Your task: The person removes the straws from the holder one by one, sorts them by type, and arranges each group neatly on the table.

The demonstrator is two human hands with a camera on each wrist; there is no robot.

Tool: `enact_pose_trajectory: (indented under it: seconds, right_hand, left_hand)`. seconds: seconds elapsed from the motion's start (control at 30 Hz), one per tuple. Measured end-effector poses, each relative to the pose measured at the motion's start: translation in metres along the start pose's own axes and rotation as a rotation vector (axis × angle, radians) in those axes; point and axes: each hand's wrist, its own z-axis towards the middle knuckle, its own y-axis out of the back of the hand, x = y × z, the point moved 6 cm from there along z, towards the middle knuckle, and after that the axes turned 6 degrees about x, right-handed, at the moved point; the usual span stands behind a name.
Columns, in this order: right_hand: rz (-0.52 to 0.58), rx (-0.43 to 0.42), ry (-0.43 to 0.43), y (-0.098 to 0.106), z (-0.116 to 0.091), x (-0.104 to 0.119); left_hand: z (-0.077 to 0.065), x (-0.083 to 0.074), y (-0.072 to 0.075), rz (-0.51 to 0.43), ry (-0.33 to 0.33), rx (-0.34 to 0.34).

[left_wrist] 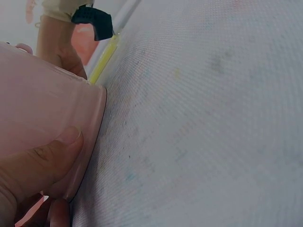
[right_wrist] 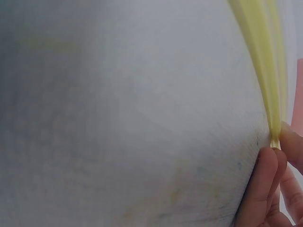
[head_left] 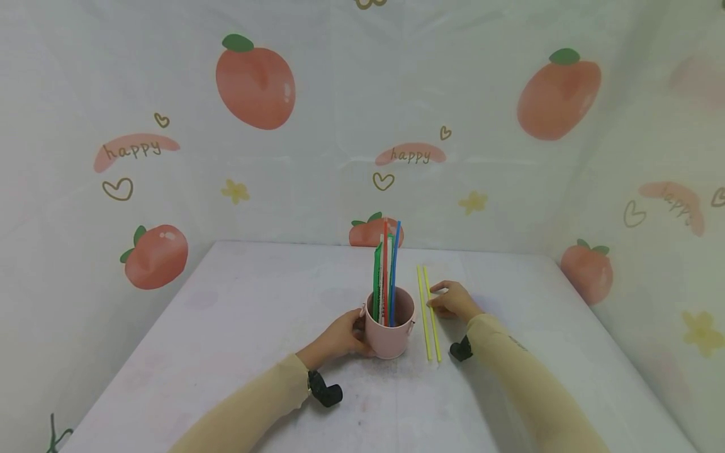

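A small pink bucket [head_left: 387, 343] stands upright on the table, with its side handle lugs showing. My left hand [head_left: 338, 336] grips its left side, the thumb [left_wrist: 57, 153] lying along the wall near the base. From the bucket rise a red stick [head_left: 386, 264], a blue stick [head_left: 396, 264] and green-and-white slim packets [head_left: 376, 277]. To its right, two thin yellow sticks lie side by side. The right-hand yellow stick [head_left: 435, 333] is pinched between thumb and fingers of my right hand [head_left: 455, 301]; the other yellow stick [head_left: 423, 308] lies between it and the bucket.
The pale cloth-covered table [head_left: 272, 296] meets a white curtain [head_left: 334, 94] printed with peaches, hearts and words at the back and sides. Each wrist carries a black camera, the left wrist camera [head_left: 326, 391] close over the table.
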Motion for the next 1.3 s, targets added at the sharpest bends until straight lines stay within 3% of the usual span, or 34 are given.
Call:
enact_pose_trajectory:
  seconds: [0.33, 1.3]
  right_hand:
    - [-0.005, 0.009, 0.025, -0.0005, -0.0005, -0.0007]
    - [0.015, 0.022, -0.018, 0.0022, 0.0025, -0.0043]
  left_hand:
    - [-0.0027, -0.004, 0.0002, -0.019, -0.039, 0.01]
    - [-0.0004, -0.0028, 0.0003, -0.017, -0.041, 0.013]
